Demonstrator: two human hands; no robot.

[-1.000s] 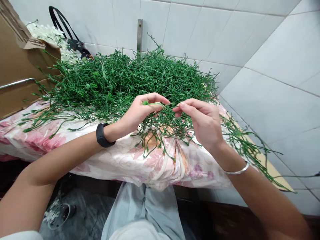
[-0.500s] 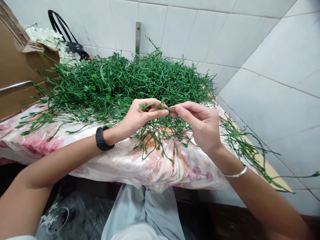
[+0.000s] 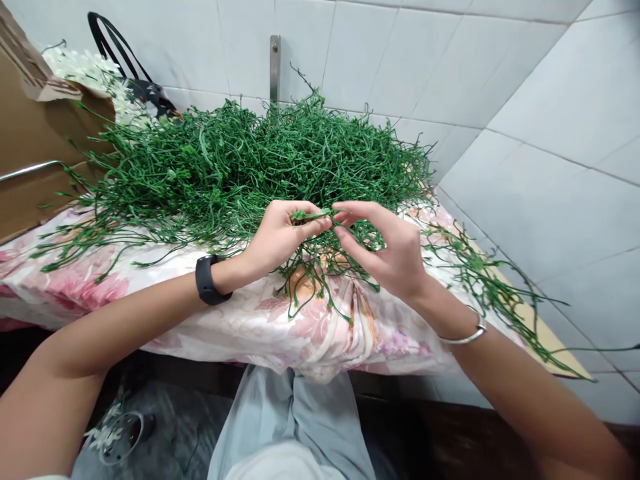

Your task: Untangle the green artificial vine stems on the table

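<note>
My left hand (image 3: 290, 233), with a black band on its wrist, is closed in a pinch on a thin green plastic-looking stem (image 3: 311, 215). My right hand (image 3: 385, 243), wearing a silver bangle, is close by the left fingertips. Its thumb and forefinger are apart around the stem's end, and I see nothing gripped between them. Behind and below both hands spreads a large heap of green stems (image 3: 260, 153), some hanging over the front of the floral cloth (image 3: 240, 333).
More stems (image 3: 493, 283) lie along a pale board (image 3: 560, 357) at the right. A torn cardboard box (image 3: 45, 143) stands at the left beside white flowers (image 3: 95, 73) and a dark bag (image 3: 150, 93). Below are a cup-like container (image 3: 127, 440) and white tiled walls (image 3: 540, 193) enclose the table.
My right thumb and forefinger have parted from their pinch at the stem's end. The left hand keeps its hold, with the stem's strands now lying closer together.
</note>
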